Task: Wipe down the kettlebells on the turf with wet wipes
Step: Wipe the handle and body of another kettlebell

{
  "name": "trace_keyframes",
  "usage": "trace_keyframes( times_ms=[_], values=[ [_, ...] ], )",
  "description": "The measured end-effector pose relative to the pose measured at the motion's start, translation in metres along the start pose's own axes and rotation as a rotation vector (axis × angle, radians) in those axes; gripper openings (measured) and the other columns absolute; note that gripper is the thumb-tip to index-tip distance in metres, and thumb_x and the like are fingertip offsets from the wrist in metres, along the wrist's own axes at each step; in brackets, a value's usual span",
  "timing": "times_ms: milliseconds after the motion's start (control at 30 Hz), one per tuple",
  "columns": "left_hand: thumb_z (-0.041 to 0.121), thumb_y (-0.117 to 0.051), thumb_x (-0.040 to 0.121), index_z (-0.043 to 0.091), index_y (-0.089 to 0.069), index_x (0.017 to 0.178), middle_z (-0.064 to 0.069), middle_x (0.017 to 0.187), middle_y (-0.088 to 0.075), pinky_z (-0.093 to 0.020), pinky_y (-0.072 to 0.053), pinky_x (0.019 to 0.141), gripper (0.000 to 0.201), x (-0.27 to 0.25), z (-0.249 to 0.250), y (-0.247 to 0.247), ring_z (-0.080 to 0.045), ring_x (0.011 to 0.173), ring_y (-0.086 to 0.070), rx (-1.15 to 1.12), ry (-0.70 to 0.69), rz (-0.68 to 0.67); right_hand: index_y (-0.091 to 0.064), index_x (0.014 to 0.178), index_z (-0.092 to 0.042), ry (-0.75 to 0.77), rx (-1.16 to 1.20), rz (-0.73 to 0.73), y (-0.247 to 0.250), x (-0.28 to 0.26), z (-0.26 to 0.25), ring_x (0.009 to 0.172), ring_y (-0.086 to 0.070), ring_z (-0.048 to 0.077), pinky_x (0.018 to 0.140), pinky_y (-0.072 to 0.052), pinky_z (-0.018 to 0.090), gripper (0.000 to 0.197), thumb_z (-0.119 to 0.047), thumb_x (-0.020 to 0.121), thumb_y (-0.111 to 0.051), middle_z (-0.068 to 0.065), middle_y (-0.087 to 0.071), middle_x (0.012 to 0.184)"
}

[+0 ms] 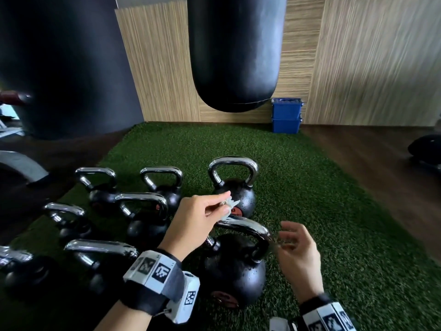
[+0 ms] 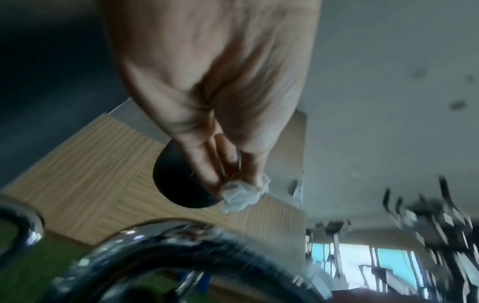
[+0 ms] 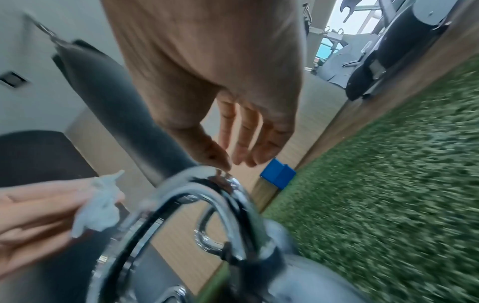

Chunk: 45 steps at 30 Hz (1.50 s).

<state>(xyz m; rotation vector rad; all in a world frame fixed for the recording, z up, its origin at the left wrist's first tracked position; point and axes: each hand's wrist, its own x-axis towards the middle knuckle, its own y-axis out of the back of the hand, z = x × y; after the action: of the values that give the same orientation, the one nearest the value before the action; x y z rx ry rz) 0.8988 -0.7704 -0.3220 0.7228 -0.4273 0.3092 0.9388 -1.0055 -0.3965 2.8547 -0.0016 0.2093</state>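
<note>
Punching bag (image 1: 236,51): black, hanging, upper centre of the head view, above the turf.

Turf (image 1: 310,187): green artificial grass mat, centre to lower right; carries all kettlebells.

Kettlebells: black bodies, chrome handles, grouped lower left to centre. Nearest kettlebell (image 1: 235,271), lower centre, stands upright between the two hands; its body looks beaded with moisture. Far kettlebell (image 1: 235,187) stands just behind it. Judged heavy, rigid, stable on its base; the chrome handle (image 1: 245,226) is likely slick when wet and is the place to take hold, the body best wiped where it stands.

Blue bins (image 1: 286,115): two stacked, against the wood wall, upper right of centre.

Left hand (image 1: 198,218): centre, above the near end of the handle; fingers (image 2: 207,164) pinch a crumpled wet wipe.

Right hand (image 1: 296,249): lower right, beside the far end of the handle; fingers (image 3: 246,139) loosely spread, holding nothing. The thumb tip appears to touch the chrome, though blur leaves this uncertain.

Wet wipe (image 1: 228,207): small, soft, white wad, light and limp; just above the handle, apparently not yet pressed to it.
</note>
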Motion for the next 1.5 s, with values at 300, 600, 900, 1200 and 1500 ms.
trace_keyframes(
  times_ms=[300,600,900,1200,1500],
  values=[
    [0.027,-0.065,0.099,0.022,-0.068,0.133,0.015,0.13,-0.069,-0.015,-0.046,0.104,0.035,-0.008,-0.017,-0.028,0.0,0.117,-0.059,0.225,-0.241,-0.118,-0.072,0.08,-0.029,-0.116,-0.162,-0.099,-0.053,-0.013,0.058,0.071,-0.068,0.006,0.065,-0.052,0.024,0.024,-0.047,0.071,-0.086,-0.012,-0.072,0.071],
    [0.027,-0.061,0.101,0.021,-0.07,0.132,0.014,0.12,-0.071,-0.004,-0.042,0.098,0.033,-0.021,-0.053,-0.01,0.002,0.11,-0.062,0.227,-0.134,0.045,-0.069,0.073,-0.032,-0.094,-0.178,-0.11,-0.051,-0.012,0.064,0.06,-0.062,-0.011,0.047,-0.038,0.009,0.027,-0.055,0.07,-0.084,-0.018,-0.071,0.065],
    [0.021,-0.058,0.104,0.017,-0.073,0.126,0.016,0.116,-0.075,-0.004,-0.047,0.09,0.027,-0.038,-0.102,-0.012,0.007,0.11,-0.067,-0.151,0.184,0.129,-0.072,0.084,-0.036,-0.101,-0.16,-0.125,-0.05,-0.011,0.069,0.07,-0.066,-0.008,0.06,-0.046,0.019,0.031,-0.059,0.066,-0.084,-0.027,-0.072,0.076],
    [0.013,-0.056,0.104,0.03,-0.074,0.097,0.018,0.088,-0.074,-0.021,-0.05,0.087,0.025,-0.073,-0.141,-0.062,0.009,0.082,-0.067,-0.424,0.515,0.127,-0.07,0.086,-0.037,-0.119,-0.181,-0.177,-0.045,-0.002,0.062,0.077,-0.066,-0.005,0.061,-0.045,0.017,0.036,-0.054,0.06,-0.089,-0.026,-0.072,0.074],
    [0.055,-0.074,0.085,0.031,-0.08,0.09,0.016,0.076,-0.077,-0.014,-0.05,0.065,0.025,-0.079,-0.13,-0.056,0.012,0.071,-0.063,-0.247,0.38,0.113,-0.075,0.091,-0.026,-0.085,-0.237,-0.25,-0.04,0.006,0.052,0.085,-0.071,0.012,0.076,-0.057,0.032,0.04,-0.042,0.06,-0.094,-0.008,-0.076,0.085]
  ],
)
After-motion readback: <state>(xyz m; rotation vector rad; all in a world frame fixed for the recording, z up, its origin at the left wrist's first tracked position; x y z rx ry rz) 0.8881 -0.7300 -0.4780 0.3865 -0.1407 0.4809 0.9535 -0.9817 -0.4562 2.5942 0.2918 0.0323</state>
